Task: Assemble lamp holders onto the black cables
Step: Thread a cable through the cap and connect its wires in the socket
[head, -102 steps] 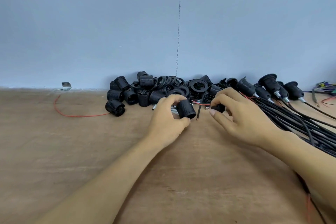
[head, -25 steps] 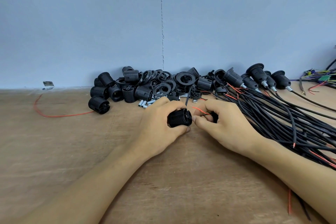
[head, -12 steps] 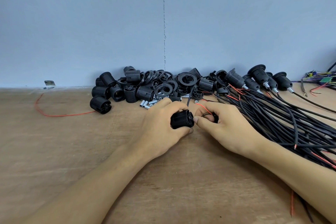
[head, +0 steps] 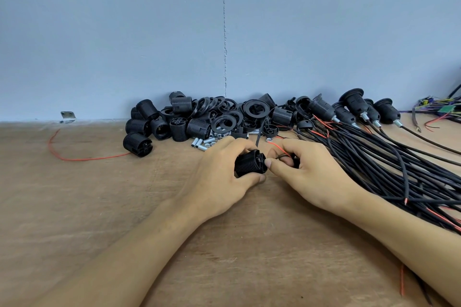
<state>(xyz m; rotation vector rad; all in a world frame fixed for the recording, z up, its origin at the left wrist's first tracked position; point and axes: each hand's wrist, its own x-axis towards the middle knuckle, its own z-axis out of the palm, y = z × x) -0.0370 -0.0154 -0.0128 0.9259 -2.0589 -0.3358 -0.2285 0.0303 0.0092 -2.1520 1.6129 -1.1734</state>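
Note:
My left hand (head: 219,177) grips a black ribbed lamp holder (head: 249,163) lying on its side just above the wooden table (head: 87,202). My right hand (head: 306,169) pinches a cable end, with thin black and red wires (head: 283,153), right against the holder's end face. A small black part sits under the right hand's fingers, mostly hidden. A thick bundle of black cables (head: 379,162) fans out to the right.
A pile of loose black holders and rings (head: 212,117) lies along the blue wall, with small metal tubes (head: 202,143) in front. Assembled holders on cables (head: 354,107) lie at the back right. A loose red wire (head: 82,158) curls at left; coloured wires (head: 441,109) lie far right.
Over four seconds the two hands came together, so the cable end now meets the holder. In the last second they barely moved; the view shifted slightly.

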